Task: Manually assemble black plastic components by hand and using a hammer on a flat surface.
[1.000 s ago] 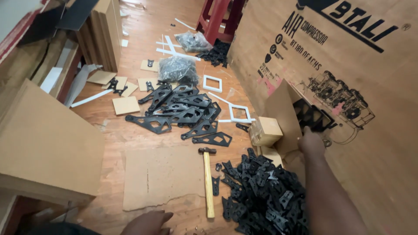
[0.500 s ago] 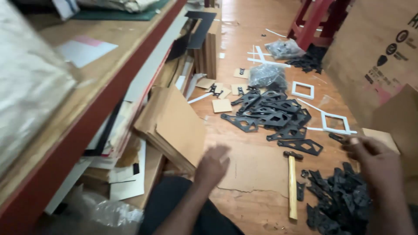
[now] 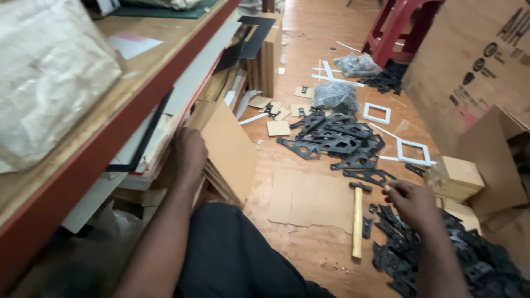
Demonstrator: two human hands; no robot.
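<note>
My left hand [image 3: 189, 150] reaches to the left and rests on the top edge of a stack of brown boards [image 3: 227, 148] leaning against the low shelf. My right hand [image 3: 411, 202] hovers with fingers curled over a heap of black flat brackets [image 3: 441, 251] on the wooden floor; whether it holds one I cannot tell. A wooden-handled hammer [image 3: 358, 219] lies on the floor just left of that hand. My dark-clothed leg [image 3: 232, 259] fills the lower middle.
More black brackets [image 3: 339, 138] lie spread mid-floor with white frames [image 3: 414, 152], a cardboard sheet [image 3: 309, 198] and small wooden blocks [image 3: 455, 176]. A large printed carton [image 3: 469, 60] stands right, red stool legs [image 3: 395, 30] behind. A shelf [image 3: 99, 121] with boards and a wrapped bundle runs along the left.
The view has swung left from the floor toward the shelf. My left hand has moved up from the floor onto the leaning boards. My right hand has dropped from the carton to the bracket heap.
</note>
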